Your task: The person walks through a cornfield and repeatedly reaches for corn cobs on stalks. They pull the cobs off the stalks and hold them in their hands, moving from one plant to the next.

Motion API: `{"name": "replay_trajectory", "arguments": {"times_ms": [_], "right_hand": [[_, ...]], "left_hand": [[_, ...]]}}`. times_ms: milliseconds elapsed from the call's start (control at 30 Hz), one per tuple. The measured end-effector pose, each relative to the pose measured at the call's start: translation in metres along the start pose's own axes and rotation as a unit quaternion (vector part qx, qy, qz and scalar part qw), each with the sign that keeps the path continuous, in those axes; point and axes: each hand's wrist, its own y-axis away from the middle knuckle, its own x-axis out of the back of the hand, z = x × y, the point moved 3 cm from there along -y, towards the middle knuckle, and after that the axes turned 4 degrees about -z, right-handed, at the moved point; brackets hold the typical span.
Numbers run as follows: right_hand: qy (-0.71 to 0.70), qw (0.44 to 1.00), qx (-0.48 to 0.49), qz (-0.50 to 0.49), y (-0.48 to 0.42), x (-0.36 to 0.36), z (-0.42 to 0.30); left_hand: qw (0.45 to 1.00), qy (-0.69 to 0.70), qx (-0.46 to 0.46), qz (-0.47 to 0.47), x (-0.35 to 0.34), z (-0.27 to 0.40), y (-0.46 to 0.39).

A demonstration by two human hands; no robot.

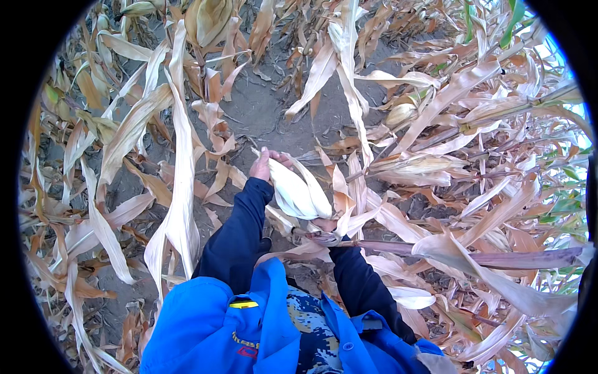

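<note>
A corn ear wrapped in pale, cream-white husk (295,189) lies between my two hands. My left hand (264,164) holds the husk at its far, upper-left end, with the fingers partly behind the leaves. At the ear's near end, my right hand (325,224) grips the base, mostly hidden by husk and dry leaves. One husk leaf (314,186) stands away from the ear along its right side. A purplish dry corn stalk (392,248) meets the ear's base beside my right hand and runs off to the right. Any kernels are hidden.
Dry corn stalks with hanging leaves (180,154) stand to the left. Another husked ear (209,21) hangs at the top. To the right, leaning stalks and husked ears (416,169) crowd together. Bare soil (266,110) shows between the rows.
</note>
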Motion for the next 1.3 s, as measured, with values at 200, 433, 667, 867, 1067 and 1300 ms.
{"name": "replay_trajectory", "arguments": {"times_ms": [200,433,667,867,1067,1300], "right_hand": [[-0.21,0.977,0.033,-0.003,0.038,0.015,0.009],[-0.255,0.965,0.051,-0.032,0.041,0.031,0.007],[-0.078,0.995,0.055,-0.038,0.059,0.027,0.021],[0.042,0.995,0.085,-0.024,0.05,0.088,0.066],[0.124,0.99,0.064,-0.03,0.079,0.109,0.074],[0.103,0.979,0.158,-0.082,0.1,0.091,0.064]], "left_hand": [[0.932,0.258,0.016,0.255,0.131,-0.122,0.096],[0.922,0.139,-0.163,0.323,0.107,-0.077,0.169],[0.671,-0.651,-0.355,0.0,-0.093,-0.011,0.322],[0.496,-0.787,-0.362,-0.057,-0.094,-0.087,0.455],[0.435,-0.86,-0.234,0.131,0.028,-0.116,0.584],[0.206,-0.889,0.259,0.316,0.248,-0.07,0.73]]}}
